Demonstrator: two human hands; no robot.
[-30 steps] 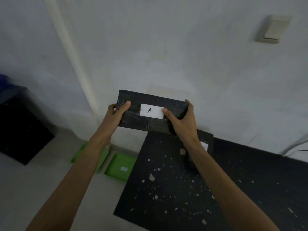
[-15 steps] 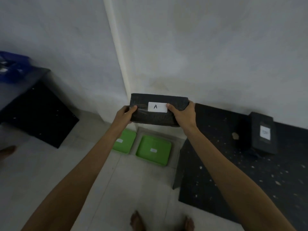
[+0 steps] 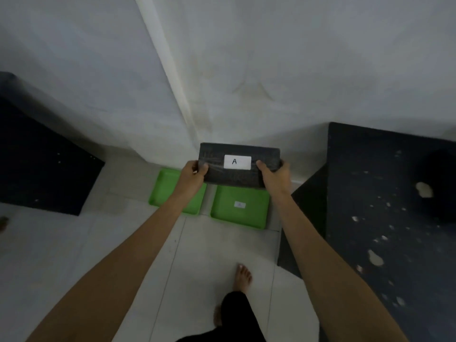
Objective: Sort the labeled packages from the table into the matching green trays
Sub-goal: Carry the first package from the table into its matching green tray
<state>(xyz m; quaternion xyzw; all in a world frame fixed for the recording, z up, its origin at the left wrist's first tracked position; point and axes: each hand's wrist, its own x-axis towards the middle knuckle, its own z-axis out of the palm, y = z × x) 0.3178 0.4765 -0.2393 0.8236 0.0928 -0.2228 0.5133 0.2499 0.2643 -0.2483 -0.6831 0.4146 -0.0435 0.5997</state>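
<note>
A black wrapped package (image 3: 222, 177) with a white label reading "A" is held in the air in front of me. My left hand (image 3: 193, 172) grips its left end and my right hand (image 3: 274, 175) grips its right end. Below it on the floor lie two green trays side by side against the wall. The left tray (image 3: 162, 187) is partly hidden by my left forearm. The right tray (image 3: 251, 215) carries a small white label too blurred to read. Another dark package (image 3: 436, 183) lies on the black table at the right edge.
The black speckled table (image 3: 385, 243) fills the right side, its corner close to the right tray. A second dark table (image 3: 42, 164) stands at the left. My bare feet (image 3: 243, 277) are on the pale tiled floor before the trays. White walls meet in a corner behind.
I have turned left and stepped toward the trays with the package in both hands. The trays are now closer and directly under the package; the table has slid to the right.
</note>
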